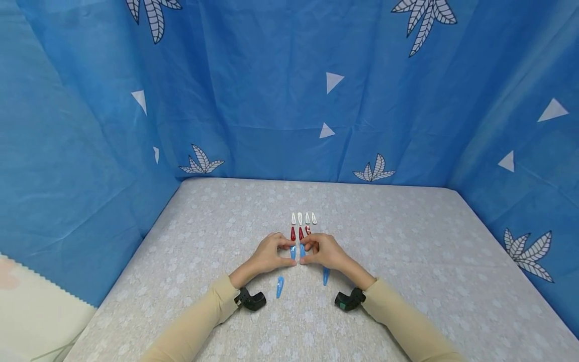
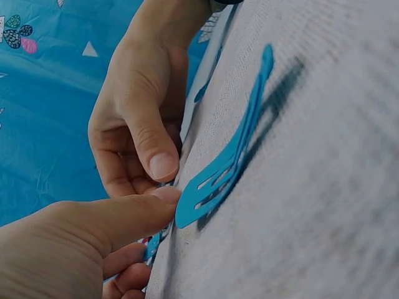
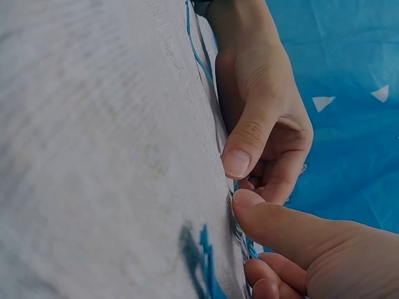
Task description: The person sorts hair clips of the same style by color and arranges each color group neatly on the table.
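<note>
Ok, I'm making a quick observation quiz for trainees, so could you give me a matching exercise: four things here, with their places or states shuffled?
Things:
1. White clips
2. Red clips
3. Loose blue clips
4. Left hand

Places or states:
A. Pinching a blue clip
B. Lowest clips in the head view
C. Farthest row
D. Second-farthest row

Pairs: 1-C, 2-D, 3-B, 4-A
</note>
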`<control>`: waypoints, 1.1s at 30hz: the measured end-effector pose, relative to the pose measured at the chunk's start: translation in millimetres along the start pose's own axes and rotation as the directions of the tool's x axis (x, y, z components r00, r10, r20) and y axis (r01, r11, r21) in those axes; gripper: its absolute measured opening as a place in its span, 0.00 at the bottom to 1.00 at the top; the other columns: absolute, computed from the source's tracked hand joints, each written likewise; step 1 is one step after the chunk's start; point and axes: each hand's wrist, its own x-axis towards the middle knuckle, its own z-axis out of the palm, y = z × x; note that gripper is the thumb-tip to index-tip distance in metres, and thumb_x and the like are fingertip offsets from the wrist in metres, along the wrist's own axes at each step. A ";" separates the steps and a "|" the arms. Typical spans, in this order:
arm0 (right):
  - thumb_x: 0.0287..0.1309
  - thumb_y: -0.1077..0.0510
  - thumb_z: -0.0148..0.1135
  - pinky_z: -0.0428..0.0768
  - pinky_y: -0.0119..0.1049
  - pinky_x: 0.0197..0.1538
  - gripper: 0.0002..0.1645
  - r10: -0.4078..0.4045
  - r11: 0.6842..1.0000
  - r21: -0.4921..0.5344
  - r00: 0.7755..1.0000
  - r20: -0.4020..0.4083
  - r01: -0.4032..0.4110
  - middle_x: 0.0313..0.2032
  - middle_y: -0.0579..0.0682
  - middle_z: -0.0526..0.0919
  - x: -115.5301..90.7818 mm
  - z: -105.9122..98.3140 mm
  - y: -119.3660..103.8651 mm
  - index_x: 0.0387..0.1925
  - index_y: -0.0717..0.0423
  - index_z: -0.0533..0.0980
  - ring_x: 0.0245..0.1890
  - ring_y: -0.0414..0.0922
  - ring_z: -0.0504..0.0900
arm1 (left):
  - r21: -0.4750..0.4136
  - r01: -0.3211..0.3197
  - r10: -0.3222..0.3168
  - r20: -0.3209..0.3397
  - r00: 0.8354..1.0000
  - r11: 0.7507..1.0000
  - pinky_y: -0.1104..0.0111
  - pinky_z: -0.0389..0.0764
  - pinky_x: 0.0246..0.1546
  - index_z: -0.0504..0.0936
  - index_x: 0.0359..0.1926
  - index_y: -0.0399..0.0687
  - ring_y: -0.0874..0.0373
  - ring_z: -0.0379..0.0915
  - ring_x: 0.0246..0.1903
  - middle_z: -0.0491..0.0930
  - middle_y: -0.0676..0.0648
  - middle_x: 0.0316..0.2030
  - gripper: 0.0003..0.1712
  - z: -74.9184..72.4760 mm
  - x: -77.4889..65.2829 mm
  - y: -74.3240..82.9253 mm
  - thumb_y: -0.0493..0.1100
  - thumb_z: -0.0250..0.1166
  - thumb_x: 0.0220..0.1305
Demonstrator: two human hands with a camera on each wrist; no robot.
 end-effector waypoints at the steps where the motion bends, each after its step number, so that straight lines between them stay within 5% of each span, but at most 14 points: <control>1: 0.44 0.56 0.79 0.69 0.27 0.23 0.28 0.001 1.000 -0.002 1.000 -0.001 -0.001 0.32 0.48 0.81 -0.1 0.4 0.3 0.48 0.61 0.81 0.21 0.36 0.69 | 0.004 -0.002 0.002 0.000 1.000 1.000 0.70 0.71 0.39 0.86 0.49 0.44 0.58 0.71 0.38 0.78 0.52 0.33 0.28 0.2 0.0 -0.1 0.48 0.80 0.45; 33: 0.43 0.57 0.80 0.71 0.26 0.25 0.30 -0.021 1.000 -0.012 1.000 -0.011 0.021 0.30 0.48 0.80 -1.8 0.3 -1.0 0.50 0.62 0.81 0.21 0.34 0.70 | 0.011 -0.040 0.040 -0.026 0.999 0.999 0.69 0.71 0.38 0.85 0.51 0.44 0.59 0.69 0.36 0.76 0.53 0.32 0.30 0.6 -2.7 -2.2 0.49 0.80 0.45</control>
